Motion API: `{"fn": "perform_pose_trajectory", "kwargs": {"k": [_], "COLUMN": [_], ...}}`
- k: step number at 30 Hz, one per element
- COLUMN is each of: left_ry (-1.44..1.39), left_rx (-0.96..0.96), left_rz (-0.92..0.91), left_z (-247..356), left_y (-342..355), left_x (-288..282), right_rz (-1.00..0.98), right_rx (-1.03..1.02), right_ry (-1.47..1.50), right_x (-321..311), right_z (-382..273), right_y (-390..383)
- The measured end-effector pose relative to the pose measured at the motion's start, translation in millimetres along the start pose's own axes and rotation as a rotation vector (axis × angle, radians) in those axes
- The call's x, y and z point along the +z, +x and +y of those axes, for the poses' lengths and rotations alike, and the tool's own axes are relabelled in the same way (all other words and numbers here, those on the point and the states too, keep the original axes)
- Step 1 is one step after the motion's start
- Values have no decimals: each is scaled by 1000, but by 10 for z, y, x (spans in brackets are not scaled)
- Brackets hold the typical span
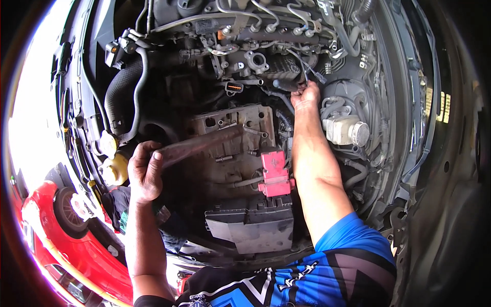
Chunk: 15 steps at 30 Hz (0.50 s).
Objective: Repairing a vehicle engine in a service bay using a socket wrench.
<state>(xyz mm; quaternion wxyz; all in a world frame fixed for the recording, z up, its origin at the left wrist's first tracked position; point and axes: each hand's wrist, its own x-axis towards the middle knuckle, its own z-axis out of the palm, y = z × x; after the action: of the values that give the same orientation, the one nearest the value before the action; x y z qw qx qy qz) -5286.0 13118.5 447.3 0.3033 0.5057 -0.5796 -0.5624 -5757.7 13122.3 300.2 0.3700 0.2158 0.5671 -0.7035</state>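
Observation:
My left hand [146,171] is closed, thumb on top, around one end of a long, dark reddish-brown flat strip [202,145]. Its far end slants up to the right, over the bare metal battery tray [263,120]. What the strip is made of cannot be told. My right hand [307,95] reaches deep into the engine bay, its fingers curled in beside the engine. Thin wires with a grey plug [320,78] rise just above those fingers. A rounded dark grey end [280,83] shows to their left. Whatever the fingers grip is hidden.
A red terminal cover [275,171] and a black fuse box lid [250,230] lie between my forearms. The brake fluid reservoir [348,130] stands right of my right forearm. Metal fuel pipes [266,36] cross the engine at the far side. A red car [66,235] is parked at left.

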Motion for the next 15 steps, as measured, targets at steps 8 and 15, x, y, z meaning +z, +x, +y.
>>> {"fn": "perform_pose_trajectory", "kwargs": {"k": [8,15], "left_ry": [97,233], "left_rx": [112,100], "left_rz": [-9,-25], "left_z": [-27,237], "left_y": [41,-47], "left_x": [8,-53], "right_rz": [86,3], "right_rx": [28,107], "right_ry": [49,-41], "right_x": [-62,-122], "right_z": [-51,-76], "right_y": [-563,-1601]}}
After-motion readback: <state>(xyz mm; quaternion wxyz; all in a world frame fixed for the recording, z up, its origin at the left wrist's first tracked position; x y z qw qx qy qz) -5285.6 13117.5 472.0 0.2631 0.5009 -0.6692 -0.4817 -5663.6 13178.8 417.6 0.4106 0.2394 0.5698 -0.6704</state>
